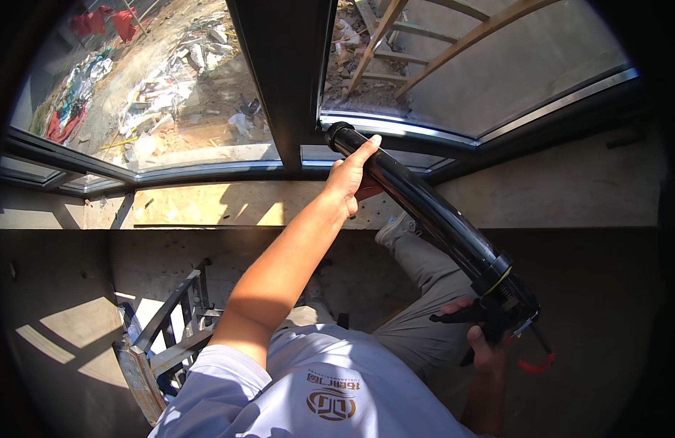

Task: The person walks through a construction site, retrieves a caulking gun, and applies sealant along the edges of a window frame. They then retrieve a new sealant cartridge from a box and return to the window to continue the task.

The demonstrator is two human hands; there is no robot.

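A long black caulking gun (434, 210) slants across the view, from the window frame at upper middle down to the right. My left hand (350, 174) is closed around its barrel near the front cap, thumb along the top. The front end lies close to the lower corner of a window pane beside the dark upright frame post (285, 80); I cannot tell whether it touches. At the rear, my right hand (485, 352) is wrapped around the handle and trigger, partly in shadow. A rod with a red hooked end (536, 363) sticks out behind it.
Below the panes runs a concrete sill (199, 208). My leg (429, 274) reaches forward with the shoe against the sill wall. A metal stepladder (162, 343) stands at lower left. Outside lie rubble (170, 80) and a wooden ladder (432, 44).
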